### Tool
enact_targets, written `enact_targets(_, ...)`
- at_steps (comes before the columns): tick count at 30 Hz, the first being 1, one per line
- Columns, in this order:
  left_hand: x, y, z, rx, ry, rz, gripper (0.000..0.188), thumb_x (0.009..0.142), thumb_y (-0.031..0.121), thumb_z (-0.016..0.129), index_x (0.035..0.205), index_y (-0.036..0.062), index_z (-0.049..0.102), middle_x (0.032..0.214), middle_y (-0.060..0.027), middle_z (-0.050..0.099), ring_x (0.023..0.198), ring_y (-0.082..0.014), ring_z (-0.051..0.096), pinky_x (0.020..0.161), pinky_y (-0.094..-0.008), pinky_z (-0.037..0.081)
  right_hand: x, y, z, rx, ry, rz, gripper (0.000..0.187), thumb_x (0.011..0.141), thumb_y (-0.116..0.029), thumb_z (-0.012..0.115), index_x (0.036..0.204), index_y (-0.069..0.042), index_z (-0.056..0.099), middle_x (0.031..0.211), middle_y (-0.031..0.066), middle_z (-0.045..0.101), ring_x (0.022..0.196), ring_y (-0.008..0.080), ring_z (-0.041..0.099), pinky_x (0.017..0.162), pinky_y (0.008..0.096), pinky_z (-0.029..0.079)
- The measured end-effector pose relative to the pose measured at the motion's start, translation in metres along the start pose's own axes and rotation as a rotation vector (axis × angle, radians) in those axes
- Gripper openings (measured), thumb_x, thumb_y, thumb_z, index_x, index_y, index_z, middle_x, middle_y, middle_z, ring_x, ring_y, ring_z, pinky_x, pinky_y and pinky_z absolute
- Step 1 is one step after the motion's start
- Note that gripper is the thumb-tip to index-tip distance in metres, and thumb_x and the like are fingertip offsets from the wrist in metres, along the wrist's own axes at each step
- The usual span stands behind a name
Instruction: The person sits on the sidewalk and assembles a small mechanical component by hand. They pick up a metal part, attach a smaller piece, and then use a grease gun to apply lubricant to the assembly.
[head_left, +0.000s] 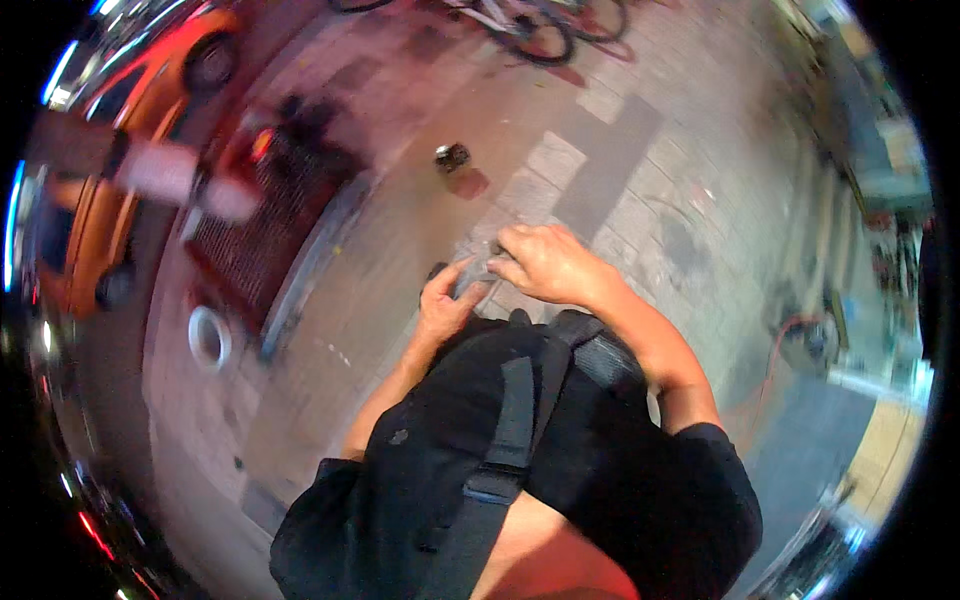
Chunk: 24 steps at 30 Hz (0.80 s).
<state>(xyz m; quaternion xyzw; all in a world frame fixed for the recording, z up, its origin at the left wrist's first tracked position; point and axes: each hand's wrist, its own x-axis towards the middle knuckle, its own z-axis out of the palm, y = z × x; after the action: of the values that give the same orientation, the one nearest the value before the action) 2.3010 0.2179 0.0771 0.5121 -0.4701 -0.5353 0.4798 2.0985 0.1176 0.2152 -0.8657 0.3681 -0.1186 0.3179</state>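
**Two-handed handling of a small grey item [473, 268] above the pavement**

The person is standing over light paving [640, 190] and bringing both hands together in front of the body. The step in hand seems to be close fingertip work: the left hand [448, 303] is apparently steadying the grey item while the right hand [545, 262] is working at its upper right side. Blur is hiding what the item is. From this pose, the next move would be calling for a firm hold on the left and fine control on the right.

The left thumb and forefinger are standing slightly apart, with the item sitting between them; they are grasping it lightly. The right fingers are bending inward, thumb and forefinger nearly closing beside a dark spot at the item's edge. Whether they are gripping or merely touching, one cannot tell.

The item is hanging clear of the ground, just beyond the front of the black top [410, 480]. Farther ahead, a small dark object [452, 157] is lying on the paving, well apart from both hands, with a reddish patch [467, 183] showing just beside it.
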Motion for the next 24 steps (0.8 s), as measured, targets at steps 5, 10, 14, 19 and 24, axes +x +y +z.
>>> enact_targets(5, 0.07, 0.02, -0.033, -0.145, -0.153, -0.309, 0.042, 0.103, 0.031, 0.064, 0.132, 0.0004, 0.066, 0.115, -0.0064, 0.07, 0.102, -0.0163, 0.063, 0.087, -0.0317, 0.052, 0.027, -0.008, -0.015, -0.026, 0.016, 0.352, 0.046, 0.089, -0.048, 0.067, 0.095, -0.002, 0.071, 0.089, 0.0257, 0.07, 0.087, 0.0451, 0.068, 0.077, 0.0542, 0.055)
enact_targets(10, 0.086, 0.021, -0.024, -0.101, -0.355, -0.199, 0.052, 0.105, 0.047, 0.054, 0.108, -0.0023, 0.067, 0.084, -0.0056, 0.063, 0.067, -0.0149, 0.057, 0.061, -0.0304, 0.045, -0.013, -0.028, 0.003, 0.093, 0.263, 0.506, 0.046, 0.089, -0.042, 0.067, 0.087, 0.004, 0.068, 0.084, 0.0257, 0.069, 0.082, 0.0459, 0.068, 0.075, 0.0546, 0.054)
enact_targets(14, 0.137, 0.021, -0.036, -0.077, -0.639, -0.217, 0.043, 0.106, 0.039, 0.054, 0.092, 0.0004, 0.066, 0.074, -0.0012, 0.059, 0.063, -0.0106, 0.051, 0.057, -0.028, 0.038, 0.001, -0.024, 0.031, 0.119, 0.396, 0.571, 0.045, 0.089, -0.042, 0.067, 0.094, 0.003, 0.067, 0.092, 0.0235, 0.069, 0.09, 0.0447, 0.067, 0.078, 0.0529, 0.054)
enact_targets(19, 0.141, 0.033, -0.004, -0.1, -0.785, -0.183, 0.036, 0.106, 0.035, 0.06, 0.093, 0.0021, 0.066, 0.079, 0.0056, 0.055, 0.07, -0.0063, 0.046, 0.061, -0.0256, 0.035, -0.012, -0.042, 0.032, -0.07, 0.456, 0.779, 0.04, 0.098, -0.038, 0.057, 0.091, 0.0, 0.069, 0.089, 0.0228, 0.07, 0.088, 0.0435, 0.069, 0.077, 0.0534, 0.054)
enact_targets(24, 0.156, 0.028, 0.024, -0.053, -0.953, -0.07, 0.037, 0.106, 0.038, 0.061, 0.089, 0.0053, 0.06, 0.078, 0.008, 0.046, 0.072, -0.0053, 0.039, 0.062, -0.0253, 0.03, -0.03, -0.03, 0.033, -0.036, 0.585, 0.942, 0.05, 0.099, -0.046, 0.055, 0.081, -0.003, 0.072, 0.077, 0.0222, 0.069, 0.079, 0.044, 0.069, 0.071, 0.0554, 0.053)
